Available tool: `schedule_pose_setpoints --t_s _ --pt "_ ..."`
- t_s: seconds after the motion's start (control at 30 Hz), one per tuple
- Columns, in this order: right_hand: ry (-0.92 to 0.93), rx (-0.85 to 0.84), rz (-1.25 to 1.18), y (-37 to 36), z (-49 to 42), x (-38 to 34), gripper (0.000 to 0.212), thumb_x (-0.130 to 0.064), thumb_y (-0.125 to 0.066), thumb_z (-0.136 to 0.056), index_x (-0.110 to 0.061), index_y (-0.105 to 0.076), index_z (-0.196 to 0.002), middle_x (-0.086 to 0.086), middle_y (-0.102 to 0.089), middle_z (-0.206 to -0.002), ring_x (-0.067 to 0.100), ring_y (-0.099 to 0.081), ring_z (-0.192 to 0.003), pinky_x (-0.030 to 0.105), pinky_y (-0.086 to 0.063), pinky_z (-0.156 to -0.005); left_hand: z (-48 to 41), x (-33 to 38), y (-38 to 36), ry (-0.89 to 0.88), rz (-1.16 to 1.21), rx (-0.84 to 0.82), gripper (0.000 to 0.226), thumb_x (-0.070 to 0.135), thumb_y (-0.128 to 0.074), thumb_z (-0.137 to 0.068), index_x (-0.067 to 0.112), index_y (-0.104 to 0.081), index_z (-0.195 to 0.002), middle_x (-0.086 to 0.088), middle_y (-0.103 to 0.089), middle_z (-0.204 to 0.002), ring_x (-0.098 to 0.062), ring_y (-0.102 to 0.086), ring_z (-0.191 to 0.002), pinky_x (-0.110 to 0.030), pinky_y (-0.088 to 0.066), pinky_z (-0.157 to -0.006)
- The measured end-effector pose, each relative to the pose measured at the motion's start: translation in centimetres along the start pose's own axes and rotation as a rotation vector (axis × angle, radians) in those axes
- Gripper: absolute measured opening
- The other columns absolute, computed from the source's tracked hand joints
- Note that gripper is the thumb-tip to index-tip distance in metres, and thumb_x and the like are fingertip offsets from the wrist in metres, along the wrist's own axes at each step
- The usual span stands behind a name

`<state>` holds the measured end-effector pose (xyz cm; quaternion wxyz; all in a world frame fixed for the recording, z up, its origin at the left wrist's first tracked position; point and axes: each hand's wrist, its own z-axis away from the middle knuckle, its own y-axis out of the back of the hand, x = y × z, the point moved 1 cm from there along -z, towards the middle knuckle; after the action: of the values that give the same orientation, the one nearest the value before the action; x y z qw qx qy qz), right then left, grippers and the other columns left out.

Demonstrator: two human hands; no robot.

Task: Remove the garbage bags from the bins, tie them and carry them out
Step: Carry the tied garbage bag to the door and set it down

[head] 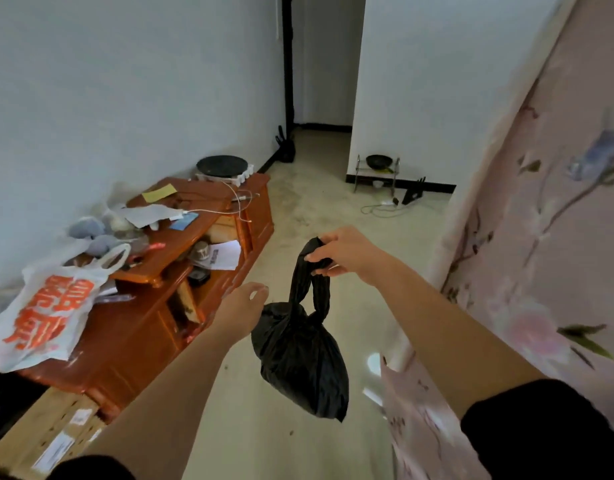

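My right hand (347,252) has its fingers closed on the knotted loop of the black garbage bag (300,355), which hangs straight down over the floor; my left hand (245,303) (loosely curled, empty) sits just beside its knot.

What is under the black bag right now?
Only bare floor shows below the tied black bag, which hangs from the right hand. Its contents are hidden.

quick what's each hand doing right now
Left hand: loosely curled, holding nothing, beside the black garbage bag.
Right hand: fingers closed on the tied bag's loop, bag hanging.
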<state>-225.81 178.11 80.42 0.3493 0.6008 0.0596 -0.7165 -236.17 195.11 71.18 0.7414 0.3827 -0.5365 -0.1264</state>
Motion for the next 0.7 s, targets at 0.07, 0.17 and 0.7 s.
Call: schedule_pose_setpoints --t_s 0.07,0.17,0.7 --pt "0.009 0.03 -0.013 0.6 -3.8 -1.0 0.025 -0.003 -0.07 -0.083 -0.002 -0.068 -0.108 0.011 -0.069 -0.093 0.015 -0.067 -0.064 0.013 -0.047 -0.044 -4.1 0.1 0.5 -0.012 0.02 -0.015 0.038 0.033 -0.038 -0.1 0.014 -0.056 -0.128 -0.006 -0.056 -0.133 -0.024 -0.05 -0.123 -0.026 -0.033 -0.091" --pt "0.014 0.057 0.008 1.2 -11.2 -2.4 0.03 -0.005 -0.07 -0.083 -0.002 -0.066 -0.113 0.01 -0.068 -0.095 0.014 -0.067 -0.064 0.013 -0.046 -0.044 -11.9 -0.1 1.0 -0.022 0.072 -0.025 0.038 0.031 -0.038 -0.101 0.013 -0.056 -0.129 -0.006 -0.055 -0.133 -0.024 -0.049 -0.123 -0.025 -0.032 -0.091" --pt "0.048 0.045 0.11 12.6 -51.5 -10.4 0.007 -0.007 -0.069 -0.085 -0.008 -0.07 -0.092 0.004 -0.069 -0.08 0.012 -0.067 -0.064 0.017 -0.05 -0.054 -55.8 6.0 2.4 -0.052 0.081 -0.007 0.037 0.032 -0.04 -0.099 0.014 -0.056 -0.128 -0.007 -0.06 -0.124 -0.026 -0.055 -0.113 -0.031 -0.04 -0.087"
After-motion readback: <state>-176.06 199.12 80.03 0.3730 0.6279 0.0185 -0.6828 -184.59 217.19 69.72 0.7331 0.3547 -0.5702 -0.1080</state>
